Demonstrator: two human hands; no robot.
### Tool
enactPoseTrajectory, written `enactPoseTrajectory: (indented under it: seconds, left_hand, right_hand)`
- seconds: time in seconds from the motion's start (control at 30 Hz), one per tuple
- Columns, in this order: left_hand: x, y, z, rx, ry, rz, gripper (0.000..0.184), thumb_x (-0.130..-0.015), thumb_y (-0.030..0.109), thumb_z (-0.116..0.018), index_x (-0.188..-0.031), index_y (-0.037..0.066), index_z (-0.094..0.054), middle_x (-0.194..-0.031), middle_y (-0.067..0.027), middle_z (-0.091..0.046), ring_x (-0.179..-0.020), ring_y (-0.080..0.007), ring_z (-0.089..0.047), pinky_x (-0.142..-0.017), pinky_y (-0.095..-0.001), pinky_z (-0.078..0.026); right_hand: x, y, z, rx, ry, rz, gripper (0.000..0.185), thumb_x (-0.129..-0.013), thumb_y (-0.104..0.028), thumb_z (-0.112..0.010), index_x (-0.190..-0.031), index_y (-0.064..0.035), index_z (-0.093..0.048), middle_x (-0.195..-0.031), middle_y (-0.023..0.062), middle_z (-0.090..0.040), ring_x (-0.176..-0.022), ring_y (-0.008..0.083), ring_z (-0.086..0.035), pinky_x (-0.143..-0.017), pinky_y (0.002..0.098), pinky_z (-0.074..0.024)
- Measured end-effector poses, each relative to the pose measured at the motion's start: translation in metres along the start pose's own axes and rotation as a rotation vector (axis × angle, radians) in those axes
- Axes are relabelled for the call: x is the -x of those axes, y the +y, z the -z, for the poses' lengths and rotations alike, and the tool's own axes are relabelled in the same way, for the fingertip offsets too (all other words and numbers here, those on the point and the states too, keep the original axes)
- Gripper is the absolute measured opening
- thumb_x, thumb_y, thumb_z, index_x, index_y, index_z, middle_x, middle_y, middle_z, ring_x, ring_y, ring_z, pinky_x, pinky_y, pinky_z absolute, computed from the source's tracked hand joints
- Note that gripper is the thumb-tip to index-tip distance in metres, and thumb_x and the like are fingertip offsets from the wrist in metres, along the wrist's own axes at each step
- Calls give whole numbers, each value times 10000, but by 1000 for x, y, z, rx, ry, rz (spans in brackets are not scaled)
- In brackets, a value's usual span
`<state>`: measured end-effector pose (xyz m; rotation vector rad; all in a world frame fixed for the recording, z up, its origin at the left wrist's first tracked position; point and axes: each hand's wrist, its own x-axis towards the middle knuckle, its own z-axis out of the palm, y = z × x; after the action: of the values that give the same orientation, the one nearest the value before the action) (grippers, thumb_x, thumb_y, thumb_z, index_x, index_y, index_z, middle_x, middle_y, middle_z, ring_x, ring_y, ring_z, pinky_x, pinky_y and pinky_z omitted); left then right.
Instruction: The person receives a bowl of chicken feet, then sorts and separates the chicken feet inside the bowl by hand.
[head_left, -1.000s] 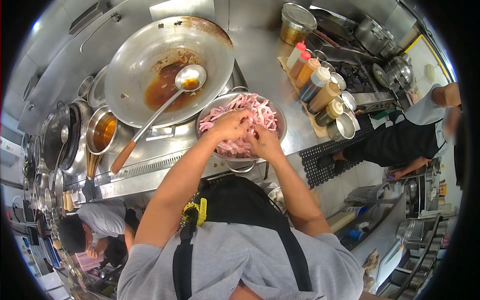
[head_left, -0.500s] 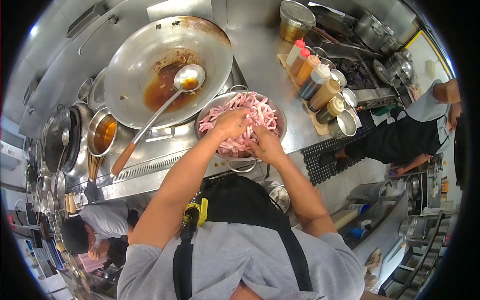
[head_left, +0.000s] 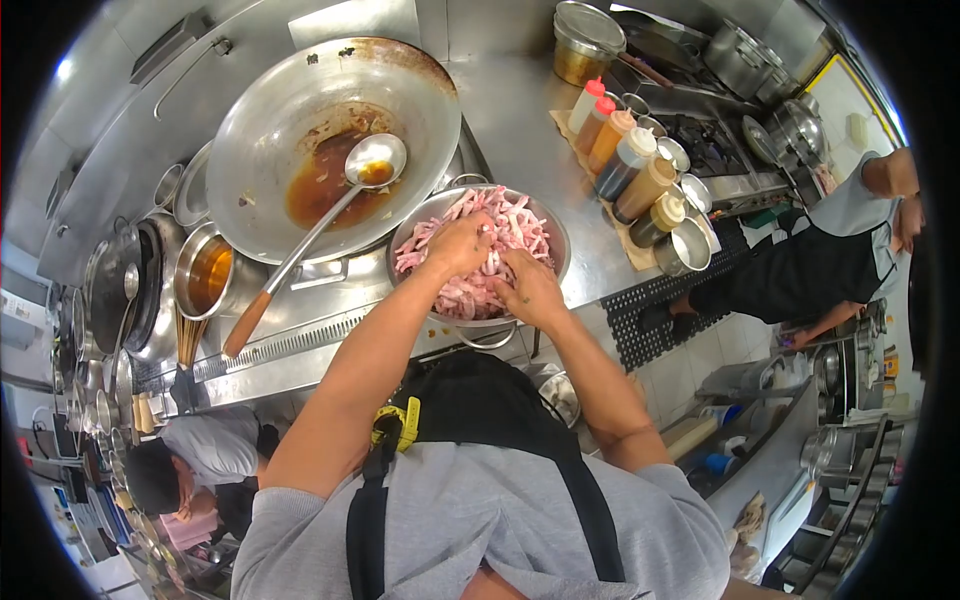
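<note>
A round metal pan (head_left: 566,245) with loop handles is heaped with raw meat strips (head_left: 522,222), pale pink and white. My left hand (head_left: 463,246) presses into the pile from the left, its fingers curled around some of the strips. From the right, my right hand (head_left: 535,288) grips more of the meat between thumb and fingers; some fingertips are hidden in it. The two hands almost meet over the middle of the heap. Just behind and left of the pan sits a large wok (head_left: 262,140) with brown sauce in it. A wooden-handled ladle (head_left: 318,238) rests across the wok's rim, its bowl holding sauce.
Several squeeze bottles (head_left: 628,165) stand to the right beside small metal containers (head_left: 684,248). A pot of amber liquid (head_left: 208,275) is left of the wok. One co-worker (head_left: 780,270) stands at the right; another person (head_left: 210,450) bends at the lower left.
Both hands stay in the meat, with only small finger movements. The view has shifted slightly. The wok and ladle rest as before.
</note>
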<state>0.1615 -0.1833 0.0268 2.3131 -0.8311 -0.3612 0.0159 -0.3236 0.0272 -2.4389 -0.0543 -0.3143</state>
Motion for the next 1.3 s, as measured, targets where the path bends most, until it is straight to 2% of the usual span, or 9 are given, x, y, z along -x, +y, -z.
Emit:
enactPoseTrajectory:
  seconds: [0.17,0.27,0.3,0.4,0.43,0.7,0.93,1.1,1.3]
  left_hand:
    - [-18,-32,4,-63,105,137,327,-982,376,-531,-1214,160,-614,-1126,-206,-706,-1103,-404,-655,-979,-499,-486]
    - [-8,-46,15,139,52,147,357,-1000,405,-514,-1242,157,-600,-1169,-220,-694,-1138,-394,-649,-1003,-475,-473]
    - [-2,-38,22,230,38,194,517,-936,507,-612,-1294,134,-577,-1210,-241,-679,-1174,-387,-638,-1019,-447,-465]
    - [17,-17,35,124,5,158,686,-810,516,-776,-1314,92,-586,-1203,-186,-667,-1127,-309,-635,-987,-391,-480]
    - [18,-18,35,127,-23,146,845,-696,490,-874,-1363,103,-527,-1202,-197,-648,-1134,-306,-623,-978,-388,-483]
    - [32,-44,35,156,-59,-55,837,-750,239,-842,-1449,122,-397,-1229,-214,-622,-1173,-333,-609,-994,-407,-479]
    - [48,-26,41,123,47,-48,832,-758,209,-815,-1465,110,-386,-1222,-201,-628,-1119,-323,-627,-997,-404,-481]
    - [62,-16,64,402,46,-130,860,-752,156,-821,-1488,82,-382,-1278,-163,-612,-1170,-255,-601,-1025,-373,-470]
    - [72,-12,57,306,34,-136,883,-709,158,-819,-1479,78,-394,-1324,-200,-586,-1212,-325,-593,-1063,-403,-454]
  right_hand:
    - [9,-10,5,-9,-1,38,366,-856,-193,-720,-1180,-67,-605,-1054,159,-629,-936,388,-635,-792,480,-510]
    - [10,0,4,-81,51,-40,366,-848,-192,-742,-1164,-63,-611,-1045,157,-627,-926,382,-637,-782,462,-513]
    - [9,1,6,-88,68,-31,366,-847,-188,-744,-1164,-62,-611,-1044,158,-626,-922,381,-638,-782,458,-513]
    - [6,2,10,-146,94,-8,334,-852,-140,-725,-1152,-47,-611,-1041,167,-629,-880,365,-642,-776,434,-514]
    - [4,4,12,-199,85,-24,328,-854,-130,-717,-1152,-44,-612,-1043,170,-630,-876,356,-642,-775,427,-514]
    - [-15,25,30,-93,82,-15,337,-878,-154,-709,-1186,-33,-646,-1081,179,-656,-956,348,-640,-847,426,-515]
    - [-23,6,11,-127,48,137,375,-895,-220,-705,-1215,-32,-651,-1122,200,-660,-1055,369,-638,-904,441,-509]
    - [-22,0,10,-202,-48,16,543,-883,-293,-734,-1318,0,-594,-1233,239,-634,-1162,398,-609,-992,430,-484]
    - [-34,-27,19,-305,-132,93,753,-851,-313,-781,-1448,29,-477,-1388,270,-571,-1291,377,-566,-1092,426,-432]
